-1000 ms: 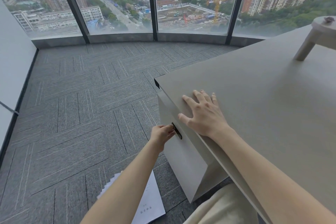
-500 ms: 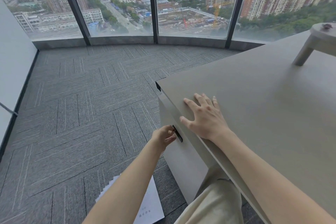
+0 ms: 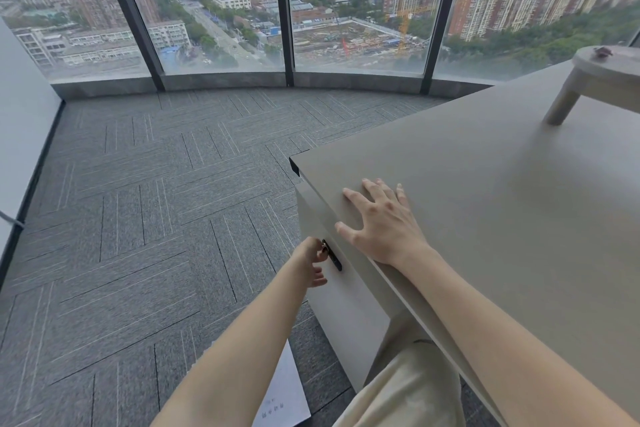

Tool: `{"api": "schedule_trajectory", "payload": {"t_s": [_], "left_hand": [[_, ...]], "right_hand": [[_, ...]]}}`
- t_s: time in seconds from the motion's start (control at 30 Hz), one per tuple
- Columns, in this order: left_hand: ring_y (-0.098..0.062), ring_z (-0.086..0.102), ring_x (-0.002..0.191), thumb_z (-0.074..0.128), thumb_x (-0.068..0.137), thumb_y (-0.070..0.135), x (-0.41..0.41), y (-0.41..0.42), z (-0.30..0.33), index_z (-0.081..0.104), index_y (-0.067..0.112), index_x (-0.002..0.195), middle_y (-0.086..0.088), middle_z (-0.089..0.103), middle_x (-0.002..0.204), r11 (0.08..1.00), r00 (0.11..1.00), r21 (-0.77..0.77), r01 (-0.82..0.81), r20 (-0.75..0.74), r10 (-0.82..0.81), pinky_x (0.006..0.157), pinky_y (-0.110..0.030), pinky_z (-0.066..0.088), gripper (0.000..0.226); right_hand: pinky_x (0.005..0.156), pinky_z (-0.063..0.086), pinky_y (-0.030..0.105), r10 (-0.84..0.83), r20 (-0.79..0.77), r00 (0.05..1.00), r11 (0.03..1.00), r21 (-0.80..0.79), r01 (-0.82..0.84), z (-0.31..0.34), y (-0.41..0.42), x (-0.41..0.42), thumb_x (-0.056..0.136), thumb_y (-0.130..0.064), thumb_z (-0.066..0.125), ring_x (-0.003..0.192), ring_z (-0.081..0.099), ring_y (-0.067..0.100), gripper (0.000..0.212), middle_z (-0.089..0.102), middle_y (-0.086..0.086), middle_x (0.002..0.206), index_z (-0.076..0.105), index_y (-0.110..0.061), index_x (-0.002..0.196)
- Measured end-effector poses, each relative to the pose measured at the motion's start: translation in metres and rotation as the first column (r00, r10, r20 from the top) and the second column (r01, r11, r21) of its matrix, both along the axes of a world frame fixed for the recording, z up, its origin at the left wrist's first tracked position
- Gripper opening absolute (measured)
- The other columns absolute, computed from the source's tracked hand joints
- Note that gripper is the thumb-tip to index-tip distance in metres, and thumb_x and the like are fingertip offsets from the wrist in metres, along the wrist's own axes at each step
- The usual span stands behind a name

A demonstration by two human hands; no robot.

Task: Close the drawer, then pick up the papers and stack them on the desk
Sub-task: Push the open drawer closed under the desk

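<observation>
Grey carpet (image 3: 145, 218) covers the floor up to a curved wall of windows (image 3: 214, 3) with a city view. Desk (image 3: 502, 218), beige, fills the right side, its corner pointing toward the windows. A round stand (image 3: 602, 76) on angled legs sits on the desk at far right, a small dark item on top, too small to tell what.

Drawer (image 3: 343, 295) unit sits under the desk's left edge, pale front facing left, looks pushed in flush under the desktop. Black handle (image 3: 331, 255) runs vertically on the drawer front near the top.

Papers (image 3: 285, 395) lie on the carpet at bottom center, white sheets with some print, partly hidden behind the left forearm; well apart from the desktop, below it, just left of the drawer unit. How many sheets cannot be told.

A leg in light trousers (image 3: 408, 388) shows at bottom, under the desk edge.

Right hand (image 3: 382, 222) lies flat on the desk near the edge, palm down, fingers spread, gripping nothing. Left hand (image 3: 313, 263) is at the handle, fingers loosely curled, fingertips touching or just beside it; whether they actually clasp the handle cannot be told from this angle.
</observation>
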State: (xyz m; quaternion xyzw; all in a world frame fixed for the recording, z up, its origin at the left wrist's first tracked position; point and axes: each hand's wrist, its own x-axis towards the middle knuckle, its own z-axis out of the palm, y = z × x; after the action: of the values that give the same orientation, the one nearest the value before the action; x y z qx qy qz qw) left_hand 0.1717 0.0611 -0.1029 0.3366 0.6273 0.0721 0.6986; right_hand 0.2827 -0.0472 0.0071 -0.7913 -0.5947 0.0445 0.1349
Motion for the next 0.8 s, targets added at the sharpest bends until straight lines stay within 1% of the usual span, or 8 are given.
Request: {"api": "schedule_trajectory", "payload": {"t_s": [0.1, 0.17, 0.3, 0.37, 0.47, 0.53, 0.63, 0.8], "left_hand": [[-0.031, 0.051, 0.097, 0.048, 0.080, 0.025, -0.003, 0.000, -0.002, 0.060, 0.008, 0.097, -0.011, 0.062, 0.103, 0.985, 0.996, 0.162, 0.066, -0.064, -0.056, 0.080, -0.038, 0.048, 0.027], [-0.031, 0.048, 0.093, 0.046, 0.084, 0.023, -0.007, -0.007, 0.003, 0.061, 0.007, 0.110, -0.005, 0.061, 0.085, 0.968, 0.997, 0.243, 0.058, -0.064, -0.044, 0.081, -0.037, 0.045, 0.034], [-0.029, 0.052, 0.087, 0.044, 0.085, 0.022, -0.018, -0.018, 0.010, 0.064, 0.002, 0.097, -0.015, 0.066, 0.106, 0.894, 0.992, 0.435, 0.111, -0.103, -0.073, 0.073, -0.033, 0.044, 0.030], [-0.027, 0.053, 0.081, 0.044, 0.086, 0.023, -0.026, -0.022, 0.011, 0.065, 0.003, 0.091, -0.013, 0.063, 0.093, 0.831, 0.977, 0.518, 0.202, -0.170, -0.132, 0.073, -0.033, 0.045, 0.029], [-0.024, 0.049, 0.069, 0.046, 0.085, 0.020, -0.041, -0.032, 0.021, 0.051, 0.011, 0.067, -0.008, 0.053, 0.070, 0.725, 0.930, 0.589, 0.357, -0.295, -0.219, 0.064, -0.031, 0.037, 0.021], [-0.024, 0.047, 0.069, 0.047, 0.086, 0.019, -0.054, -0.038, 0.029, 0.047, 0.013, 0.066, -0.009, 0.052, 0.072, 0.664, 0.902, 0.617, 0.423, -0.358, -0.242, 0.062, -0.031, 0.033, 0.021], [-0.026, 0.048, 0.077, 0.046, 0.089, 0.020, -0.078, -0.047, 0.038, 0.049, 0.009, 0.080, -0.009, 0.053, 0.081, 0.605, 0.872, 0.634, 0.482, -0.414, -0.260, 0.067, -0.033, 0.036, 0.015], [-0.026, 0.051, 0.084, 0.046, 0.091, 0.023, -0.128, -0.067, 0.047, 0.052, 0.010, 0.089, -0.009, 0.056, 0.090, 0.562, 0.833, 0.622, 0.546, -0.477, -0.280, 0.073, -0.034, 0.041, 0.015]], "right_hand": [[0.123, 0.001, 0.051, 0.003, 0.003, 1.000, 1.000, -0.005, -0.003, 0.000, 0.000, 0.000, 0.081, -0.065, 0.044, 0.152, 0.012, 0.027, 0.075, 0.024, 0.010, 0.162, 0.036, -0.034, 0.149], [0.123, 0.001, 0.052, 0.001, 0.009, 1.000, 1.000, -0.009, -0.001, 0.000, 0.000, -0.001, 0.081, -0.066, 0.043, 0.152, 0.013, 0.027, 0.075, 0.025, 0.010, 0.162, 0.035, -0.035, 0.149], [0.123, 0.000, 0.051, -0.002, 0.008, 1.000, 0.999, -0.034, 0.002, 0.004, -0.002, -0.003, 0.083, -0.066, 0.042, 0.153, 0.011, 0.027, 0.075, 0.022, 0.010, 0.163, 0.033, -0.035, 0.151], [0.123, 0.000, 0.050, -0.002, 0.012, 1.000, 0.999, -0.051, 0.002, 0.007, -0.004, -0.006, 0.084, -0.065, 0.041, 0.153, 0.010, 0.027, 0.075, 0.021, 0.011, 0.163, 0.032, -0.034, 0.151], [0.123, 0.003, 0.050, -0.013, 0.033, 0.999, 0.997, -0.069, 0.015, 0.010, -0.008, -0.012, 0.087, -0.062, 0.043, 0.152, 0.014, 0.029, 0.072, 0.024, 0.014, 0.162, 0.034, -0.029, 0.150], [0.123, 0.008, 0.050, -0.018, 0.057, 0.998, 0.997, -0.075, 0.022, 0.013, -0.011, -0.018, 0.090, -0.057, 0.045, 0.150, 0.020, 0.031, 0.066, 0.029, 0.016, 0.159, 0.039, -0.025, 0.147], [0.121, 0.015, 0.052, -0.009, 0.080, 0.997, 0.998, -0.063, 0.014, 0.015, -0.019, -0.035, 0.092, -0.048, 0.049, 0.145, 0.029, 0.032, 0.056, 0.037, 0.017, 0.154, 0.046, -0.021, 0.142], [0.120, 0.018, 0.052, 0.041, 0.101, 0.994, 0.997, -0.068, -0.034, 0.013, -0.042, -0.074, 0.092, -0.041, 0.054, 0.144, 0.032, 0.032, 0.053, 0.039, 0.016, 0.152, 0.051, -0.016, 0.139]]}}
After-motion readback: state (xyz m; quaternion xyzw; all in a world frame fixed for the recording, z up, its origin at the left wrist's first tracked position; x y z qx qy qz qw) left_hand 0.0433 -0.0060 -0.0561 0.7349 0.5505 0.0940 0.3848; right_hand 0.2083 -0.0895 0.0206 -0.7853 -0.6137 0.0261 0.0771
